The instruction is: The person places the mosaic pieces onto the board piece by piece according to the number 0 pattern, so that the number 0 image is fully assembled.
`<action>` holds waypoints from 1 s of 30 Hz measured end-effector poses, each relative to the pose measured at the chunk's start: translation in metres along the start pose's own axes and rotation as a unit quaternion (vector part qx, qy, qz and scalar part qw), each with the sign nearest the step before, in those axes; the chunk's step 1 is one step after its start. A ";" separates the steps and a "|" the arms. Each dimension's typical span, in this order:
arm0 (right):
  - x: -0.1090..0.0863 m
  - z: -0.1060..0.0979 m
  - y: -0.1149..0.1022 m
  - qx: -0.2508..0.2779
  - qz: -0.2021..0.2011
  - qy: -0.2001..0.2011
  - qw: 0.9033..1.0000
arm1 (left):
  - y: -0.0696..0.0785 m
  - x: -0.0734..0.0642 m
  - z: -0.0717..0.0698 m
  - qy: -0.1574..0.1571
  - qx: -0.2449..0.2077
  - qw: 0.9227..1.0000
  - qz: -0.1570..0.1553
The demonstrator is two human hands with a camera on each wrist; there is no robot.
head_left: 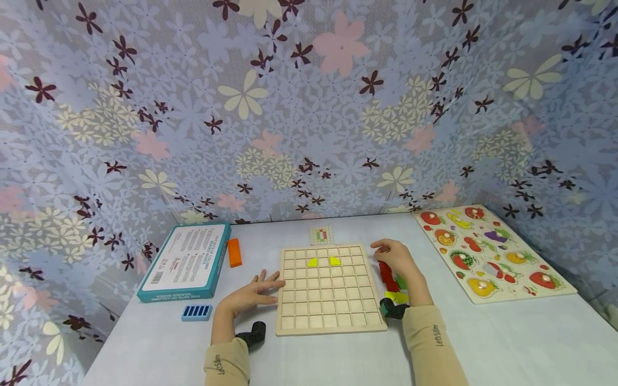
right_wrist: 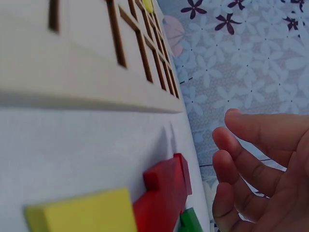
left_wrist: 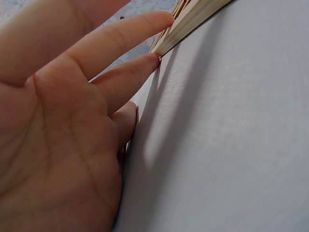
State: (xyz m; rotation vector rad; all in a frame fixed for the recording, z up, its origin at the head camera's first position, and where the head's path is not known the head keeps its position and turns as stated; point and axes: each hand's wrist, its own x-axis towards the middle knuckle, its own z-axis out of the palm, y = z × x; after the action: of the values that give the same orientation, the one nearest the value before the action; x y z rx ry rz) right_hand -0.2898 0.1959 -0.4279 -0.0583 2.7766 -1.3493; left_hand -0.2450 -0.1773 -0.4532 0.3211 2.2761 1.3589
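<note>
A wooden grid board (head_left: 331,294) lies flat in the middle of the table. Two yellow pieces (head_left: 313,262) sit in separate cells of its second row. My left hand (head_left: 251,295) is spread at the board's left side, and in the left wrist view its fingertips (left_wrist: 153,60) touch the board's edge. Above the loose pieces at the board's right side hovers my right hand (head_left: 397,260), fingers loosely bent and nothing between them. Below it are red pieces (right_wrist: 166,186), a green piece (right_wrist: 190,221) and yellow pieces (right_wrist: 87,215).
Behind the board lies a small pattern card (head_left: 322,235). To the left are a teal-edged box (head_left: 185,257), an orange block (head_left: 234,252) and a blue slotted piece (head_left: 196,312). A fruit puzzle board (head_left: 492,252) lies at the right. A flowered cloth (head_left: 299,118) hangs behind the table.
</note>
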 end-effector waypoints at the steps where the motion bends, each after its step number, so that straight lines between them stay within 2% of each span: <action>1: 0.000 0.000 0.001 -0.001 0.002 0.000 1.000 | 0.000 0.000 0.000 0.000 0.000 1.000 0.000; 10: 0.000 0.000 0.009 -0.020 0.018 0.004 1.000 | -0.002 0.001 0.001 -0.001 -0.001 1.000 0.004; 19: 0.004 0.001 0.015 -0.090 0.033 0.018 0.995 | -0.003 0.001 0.000 0.008 0.000 1.000 -0.001; 30: 0.004 0.002 0.016 -0.115 0.017 0.027 0.993 | -0.003 0.002 0.000 0.005 0.004 1.000 0.000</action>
State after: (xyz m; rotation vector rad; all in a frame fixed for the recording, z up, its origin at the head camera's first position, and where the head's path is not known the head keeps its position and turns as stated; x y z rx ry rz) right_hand -0.2939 0.2037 -0.4416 0.0158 2.9516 -1.0318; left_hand -0.2464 -0.1779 -0.4568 0.3173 2.2910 1.3543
